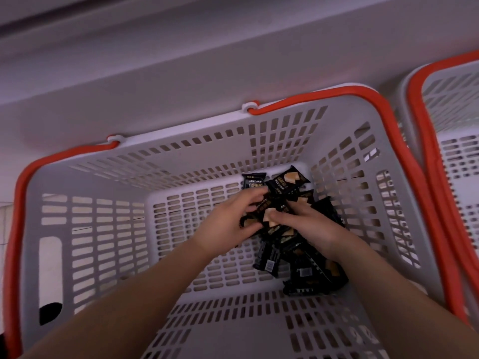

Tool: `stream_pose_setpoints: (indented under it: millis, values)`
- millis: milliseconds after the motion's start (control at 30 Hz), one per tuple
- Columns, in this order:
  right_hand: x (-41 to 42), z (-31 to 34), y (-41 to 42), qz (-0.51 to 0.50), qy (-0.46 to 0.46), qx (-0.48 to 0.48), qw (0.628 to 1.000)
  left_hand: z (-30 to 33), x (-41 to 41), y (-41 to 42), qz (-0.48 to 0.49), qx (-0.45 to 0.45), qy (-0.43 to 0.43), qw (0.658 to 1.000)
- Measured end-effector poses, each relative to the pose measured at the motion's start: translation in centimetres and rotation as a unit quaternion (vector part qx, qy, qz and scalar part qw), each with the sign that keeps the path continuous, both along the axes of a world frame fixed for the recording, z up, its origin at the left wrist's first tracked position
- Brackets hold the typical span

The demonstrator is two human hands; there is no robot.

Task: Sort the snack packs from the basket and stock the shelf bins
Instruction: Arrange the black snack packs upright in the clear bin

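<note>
A grey slotted basket [108, 229] with red handles fills the head view. On its floor, right of centre, lies a heap of several black snack packs [308, 270] with gold print. Two more packs [287, 181] lie at the far edge of the heap. My left hand [225, 224] reaches down into the basket and its fingers curl around a black pack at the top of the heap. My right hand [308, 226] meets it from the right, thumb pressed on the same cluster of packs [269, 216]. Both forearms come in from the bottom edge.
A second grey basket [456, 151] with red handles stands close on the right. A pale shelf face or ledge [181, 73] runs along behind both baskets. A strip of tiled floor [5, 224] shows at the far left.
</note>
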State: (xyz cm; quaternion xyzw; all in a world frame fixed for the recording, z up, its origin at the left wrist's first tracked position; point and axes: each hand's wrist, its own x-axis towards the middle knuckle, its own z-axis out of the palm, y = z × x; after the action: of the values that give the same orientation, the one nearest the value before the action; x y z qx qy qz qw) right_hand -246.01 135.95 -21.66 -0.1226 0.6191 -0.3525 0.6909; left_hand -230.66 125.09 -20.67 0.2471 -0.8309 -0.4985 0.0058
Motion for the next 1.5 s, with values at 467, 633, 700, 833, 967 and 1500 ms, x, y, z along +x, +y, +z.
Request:
stream_pose_setpoints:
  millis: [467,633,700,833,967,1500]
  values:
    - [0.2,-0.7,0.3,-0.116,0.276,-0.007,0.954,-5.4,-6.8,-1.5,0.198,-0.047,-0.356,0.912]
    - [0.7,-0.8,0.4,-0.113,0.245,-0.02,0.963,-5.8,-8.0,-1.2,0.234,-0.065,-0.385,0.891]
    - [0.6,-0.6,0.4,-0.135,0.216,-0.012,0.967,-5.7,-7.7,-1.3,0.238,-0.06,-0.364,0.899]
    - [0.0,0.9,0.1,-0.257,0.076,0.033,0.963,-4.0,-5.6,-1.6,0.243,-0.037,-0.27,0.931]
    - [-0.2,4.1,0.5,-0.305,-0.034,0.047,0.95,0.1,-2.6,-1.7,0.257,0.035,-0.175,0.95]
    - [4.9,28.7,0.8,-0.241,0.088,-0.223,0.94,28.5,4.6,-0.6,0.18,0.042,0.158,0.97]
